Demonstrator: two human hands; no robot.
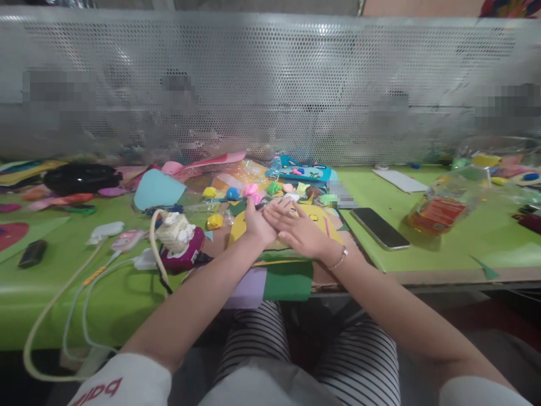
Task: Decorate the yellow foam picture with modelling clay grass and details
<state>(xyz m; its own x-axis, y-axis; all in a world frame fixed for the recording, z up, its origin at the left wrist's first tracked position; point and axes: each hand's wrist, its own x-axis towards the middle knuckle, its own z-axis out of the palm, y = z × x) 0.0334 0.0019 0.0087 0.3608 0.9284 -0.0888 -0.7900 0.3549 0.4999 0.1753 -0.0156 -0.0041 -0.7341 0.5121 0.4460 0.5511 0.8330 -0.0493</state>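
My left hand (260, 223) is turned palm up over a yellow sheet (239, 228) with drawn details. Laid flat across it is my right hand (298, 228), palm down with its fingers stretched out, a thin bracelet on the wrist. The palms press together, and whatever may lie between them is hidden. Small lumps of coloured clay sit just beyond the fingers, among them a blue lump (232, 193), a pink lump (252, 190) and a green lump (273, 188). A yellow lump (214, 221) rests left of my left hand.
A phone (380, 228) and a tilted bottle (442, 206) lie to the right. Chargers with cables (127, 239) and a purple box (181, 256) are at the left. Behind the green table (422, 248) stands a perforated metal screen (270, 84). A blue decorated case (306, 169) lies near it.
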